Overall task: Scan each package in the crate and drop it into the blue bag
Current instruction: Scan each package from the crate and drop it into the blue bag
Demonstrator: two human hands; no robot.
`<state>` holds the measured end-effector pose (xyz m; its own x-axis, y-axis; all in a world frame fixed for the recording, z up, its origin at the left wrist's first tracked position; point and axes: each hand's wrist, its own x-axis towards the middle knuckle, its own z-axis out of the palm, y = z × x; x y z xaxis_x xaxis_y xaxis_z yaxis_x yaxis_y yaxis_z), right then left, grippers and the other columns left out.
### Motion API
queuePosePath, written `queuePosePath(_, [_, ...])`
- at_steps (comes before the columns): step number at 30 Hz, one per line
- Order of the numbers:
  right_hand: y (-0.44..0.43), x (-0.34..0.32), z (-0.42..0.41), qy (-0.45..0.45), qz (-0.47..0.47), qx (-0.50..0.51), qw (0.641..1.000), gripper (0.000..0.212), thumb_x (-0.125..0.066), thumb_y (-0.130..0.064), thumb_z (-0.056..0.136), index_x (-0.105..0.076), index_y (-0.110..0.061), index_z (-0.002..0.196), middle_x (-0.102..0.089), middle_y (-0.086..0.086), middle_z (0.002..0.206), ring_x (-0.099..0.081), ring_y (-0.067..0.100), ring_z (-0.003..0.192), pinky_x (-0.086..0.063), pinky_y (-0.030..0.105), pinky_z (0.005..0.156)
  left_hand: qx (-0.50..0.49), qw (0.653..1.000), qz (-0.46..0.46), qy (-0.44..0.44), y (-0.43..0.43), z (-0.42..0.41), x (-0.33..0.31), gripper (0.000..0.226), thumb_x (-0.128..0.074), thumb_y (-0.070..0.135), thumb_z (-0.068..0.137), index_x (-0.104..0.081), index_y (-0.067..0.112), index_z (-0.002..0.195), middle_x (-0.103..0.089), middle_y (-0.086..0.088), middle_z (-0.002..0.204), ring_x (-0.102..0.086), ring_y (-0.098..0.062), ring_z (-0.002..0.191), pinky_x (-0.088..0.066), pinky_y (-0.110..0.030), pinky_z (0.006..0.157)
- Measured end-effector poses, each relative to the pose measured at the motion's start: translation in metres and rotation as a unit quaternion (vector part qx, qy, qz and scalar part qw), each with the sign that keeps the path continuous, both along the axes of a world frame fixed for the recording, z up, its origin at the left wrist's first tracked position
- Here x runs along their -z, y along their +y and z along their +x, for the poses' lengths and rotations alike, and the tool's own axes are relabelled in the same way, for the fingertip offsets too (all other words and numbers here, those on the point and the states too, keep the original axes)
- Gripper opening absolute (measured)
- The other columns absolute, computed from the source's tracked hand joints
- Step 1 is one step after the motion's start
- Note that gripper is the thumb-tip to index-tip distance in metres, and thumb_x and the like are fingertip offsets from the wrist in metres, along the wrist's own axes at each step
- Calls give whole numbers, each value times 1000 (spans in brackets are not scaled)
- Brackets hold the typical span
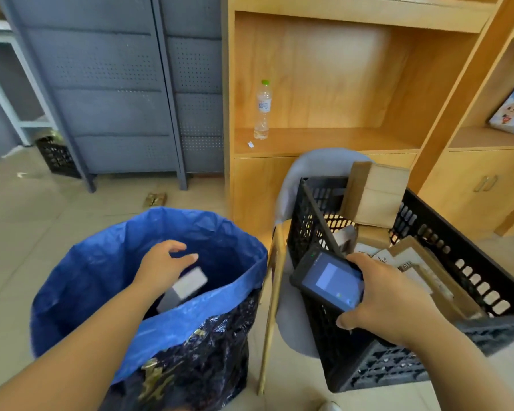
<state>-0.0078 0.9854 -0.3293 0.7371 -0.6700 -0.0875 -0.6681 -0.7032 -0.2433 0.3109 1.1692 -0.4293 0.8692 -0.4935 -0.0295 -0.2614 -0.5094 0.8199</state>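
Note:
My left hand (163, 264) hovers over the mouth of the blue bag (101, 262) with its fingers spread and nothing in them. Just below it a small grey package (186, 287) is inside the bag, tilted and blurred. My right hand (389, 301) grips a black handheld scanner (328, 280) with a lit screen, held over the near left corner of the black crate (469, 268). The crate sits on a grey chair and holds several cardboard packages (374, 197), one standing upright at the back, others lying flat.
A wooden shelf unit (324, 140) stands behind the crate with a water bottle (262, 111) on it. Grey metal cabinets (116, 99) are at the back left, with another black crate (57, 157) beside them. The floor is tiled.

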Motion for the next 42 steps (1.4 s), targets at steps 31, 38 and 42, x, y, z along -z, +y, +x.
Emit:
queuePosePath(31, [-232, -13, -108, 20, -75, 191, 979, 75, -69, -51, 57, -33, -36, 121, -50, -12, 92, -51, 11, 80, -46, 29, 64, 368, 910, 56, -181, -431, -88, -54, 54, -73, 39, 81, -49, 27, 128, -52, 4, 122, -57, -16, 103, -44, -29, 78])
queuePosePath(38, [-289, 13, -85, 32, -91, 191, 977, 85, -69, -51, 60, -24, -36, 130, -48, -12, 94, -47, 8, 77, -32, 23, 57, 347, 918, 54, -187, -523, -71, -50, 93, -74, 45, 78, -21, 23, 151, -17, -3, 154, -24, -21, 141, -28, -38, 108])
queuePosePath(42, [-299, 19, -82, 27, -76, 200, 977, 83, -67, -54, 60, -23, -37, 129, -46, -14, 95, -45, 8, 78, -35, 25, 62, 352, 920, -9, -171, -535, -77, -42, 65, -75, 32, 80, -46, 18, 136, -40, -1, 134, -42, -20, 125, -33, -28, 95])
